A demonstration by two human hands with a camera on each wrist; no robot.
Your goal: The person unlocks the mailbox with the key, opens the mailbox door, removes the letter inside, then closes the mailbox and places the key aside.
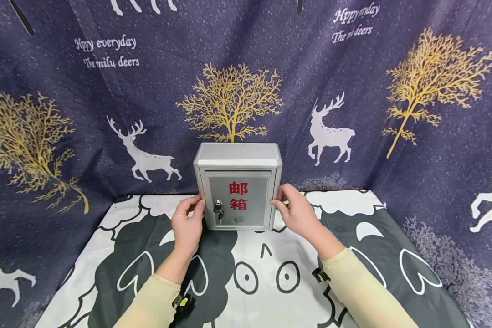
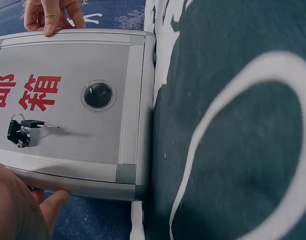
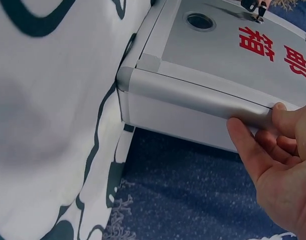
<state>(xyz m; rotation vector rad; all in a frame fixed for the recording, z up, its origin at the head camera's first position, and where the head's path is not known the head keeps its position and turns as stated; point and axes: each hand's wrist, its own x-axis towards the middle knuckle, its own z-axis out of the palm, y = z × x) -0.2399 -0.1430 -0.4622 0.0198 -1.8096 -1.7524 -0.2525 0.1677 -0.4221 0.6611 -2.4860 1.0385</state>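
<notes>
Head view: the mailbox [image 1: 254,217] stands upright at the centre of the frame, on the far part of the printed cloth [image 1: 266,264] and before the dark curtain [image 1: 295,50]. The left grip [image 1: 187,224] and the right grip [image 1: 298,210] pinch its side edges. Caution: fingertip hold on smooth edges may slip; uneven force from either side could skew or tip the mailbox. The cloth may ruck under the base if the mailbox is slid. The keys [image 1: 220,216] hanging at the lock [image 1: 217,203] (close to the left grip) could snag a finger. Appearance: silver-grey, metallic-looking casing with rounded edges and a flat grey front. Red characters [image 1: 238,204] run down the front; a slot [image 1: 238,173] crosses above them, and a round window [image 2: 98,95] sits beneath, in the left-centre of the left wrist view.
</notes>
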